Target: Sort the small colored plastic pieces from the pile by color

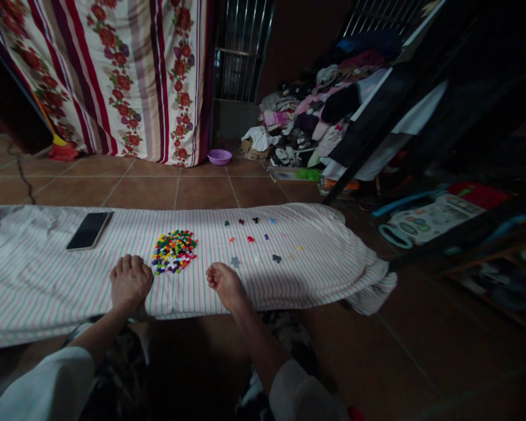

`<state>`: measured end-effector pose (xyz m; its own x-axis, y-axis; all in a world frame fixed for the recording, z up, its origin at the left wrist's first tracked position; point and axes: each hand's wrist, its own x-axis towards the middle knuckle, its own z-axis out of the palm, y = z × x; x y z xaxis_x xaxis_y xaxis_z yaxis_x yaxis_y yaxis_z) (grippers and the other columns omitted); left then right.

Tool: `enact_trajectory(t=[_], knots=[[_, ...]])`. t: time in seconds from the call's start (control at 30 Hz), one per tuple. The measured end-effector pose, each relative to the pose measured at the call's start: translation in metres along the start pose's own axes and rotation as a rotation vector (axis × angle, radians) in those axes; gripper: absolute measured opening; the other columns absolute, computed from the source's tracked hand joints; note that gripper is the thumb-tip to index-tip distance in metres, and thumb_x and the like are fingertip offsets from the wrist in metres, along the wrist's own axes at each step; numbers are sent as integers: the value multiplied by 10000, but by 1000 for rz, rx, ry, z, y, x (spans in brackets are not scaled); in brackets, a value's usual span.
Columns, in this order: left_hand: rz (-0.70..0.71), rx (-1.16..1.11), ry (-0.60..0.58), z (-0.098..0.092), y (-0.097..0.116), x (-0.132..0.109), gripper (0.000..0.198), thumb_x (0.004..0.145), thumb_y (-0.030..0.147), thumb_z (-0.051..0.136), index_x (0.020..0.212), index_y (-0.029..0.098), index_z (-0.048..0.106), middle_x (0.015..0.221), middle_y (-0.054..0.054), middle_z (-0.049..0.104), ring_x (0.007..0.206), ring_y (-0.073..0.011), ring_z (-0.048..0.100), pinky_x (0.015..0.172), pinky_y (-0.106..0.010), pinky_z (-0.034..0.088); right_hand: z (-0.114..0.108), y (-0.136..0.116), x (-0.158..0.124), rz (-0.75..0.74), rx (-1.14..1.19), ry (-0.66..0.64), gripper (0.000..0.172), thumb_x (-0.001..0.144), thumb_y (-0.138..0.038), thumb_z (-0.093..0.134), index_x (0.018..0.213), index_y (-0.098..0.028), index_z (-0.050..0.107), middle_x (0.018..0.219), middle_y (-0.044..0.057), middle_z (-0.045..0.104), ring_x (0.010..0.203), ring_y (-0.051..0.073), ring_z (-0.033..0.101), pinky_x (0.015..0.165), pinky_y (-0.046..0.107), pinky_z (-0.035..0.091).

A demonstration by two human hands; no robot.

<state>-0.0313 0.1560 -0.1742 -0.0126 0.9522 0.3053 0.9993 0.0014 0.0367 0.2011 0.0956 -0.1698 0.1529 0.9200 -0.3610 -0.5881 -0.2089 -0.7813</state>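
Observation:
A pile of small beads or cube-like pieces in many colours (174, 251) lies on the striped cloth (193, 298). Left of the pile, my left hand (131, 282) rests back up on the cloth near its front edge, fingers curled under. My right hand (224, 285) lies on its side to the right of the pile, its fingers closed; whatever they may hold is hidden. Beyond it are small groups sorted by colour, among them a grey group (235, 262), a dark grey one (276, 258), a red one (251, 238) and a blue one (272, 220).
A phone (89, 230) lies on the cloth at the left. Behind, on the tiled floor, are a purple basin (220, 156), a red dustpan (63, 152) and a heap of clothes (307, 117). A flowered curtain (149, 82) hangs at the back.

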Motion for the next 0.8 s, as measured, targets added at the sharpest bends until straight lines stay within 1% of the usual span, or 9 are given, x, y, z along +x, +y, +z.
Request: enact_trajectory(t=[0.1,0.2,0.3,0.37,0.47,0.5,0.6,0.67,0.8], knots=[[3,-5,-13,-1,0,0,337,899,288,303,1046,122,557,1177,-172,554,1165,-295,478,938,-419,367,-10,-6,-4,25,21,47,199,605,-351,633,625,-166,562,620,5,589,512,89,501,471,216,317],[3,-11,-15,-4,1,0,323,897,282,312,1034,125,559,1145,-171,564,1141,-299,492,922,-426,379,-24,-17,-7,-16,19,103,230,615,-386,643,653,-174,562,635,9,593,524,95,508,469,214,313],[20,-27,-3,-9,3,-2,312,905,274,306,1017,117,553,1113,-183,567,1120,-314,502,899,-439,392,-44,-32,-11,-111,-53,137,246,613,-408,657,677,-188,566,680,13,610,554,105,525,483,218,335],[33,-31,-1,-12,4,-3,309,911,266,299,1007,109,546,1103,-195,566,1113,-326,507,885,-443,398,-61,-45,-13,-226,-153,158,237,625,-407,662,696,-196,578,716,15,626,586,115,539,514,229,373],[29,-31,-13,-14,5,-3,295,912,262,291,987,116,537,1093,-194,567,1108,-336,513,871,-441,403,-93,-67,-11,-403,-369,265,243,666,-430,659,744,-206,604,697,6,625,625,134,558,581,247,426],[24,-33,-17,-14,5,-3,290,912,262,290,984,122,533,1095,-192,568,1108,-337,516,869,-439,404,-104,-75,-9,-462,-452,328,258,674,-453,648,753,-211,603,663,-1,614,616,144,559,581,255,430],[26,-40,-14,-14,5,-3,276,908,271,298,987,136,525,1116,-193,568,1116,-341,514,871,-442,403,-137,-98,-1,-651,-768,473,270,711,-474,593,780,-213,611,669,11,631,631,160,569,642,279,454],[30,-42,-8,-14,4,-4,266,899,271,308,991,141,521,1124,-196,569,1118,-342,509,870,-445,403,-155,-110,5,-688,-1029,531,231,725,-434,560,759,-214,620,682,22,646,643,164,567,663,278,451],[21,-41,-16,-14,4,-3,271,887,273,311,992,139,521,1135,-195,569,1112,-335,511,871,-436,403,-174,-121,13,-651,-1419,512,205,779,-329,501,803,-198,656,758,42,673,697,167,585,689,266,428]])
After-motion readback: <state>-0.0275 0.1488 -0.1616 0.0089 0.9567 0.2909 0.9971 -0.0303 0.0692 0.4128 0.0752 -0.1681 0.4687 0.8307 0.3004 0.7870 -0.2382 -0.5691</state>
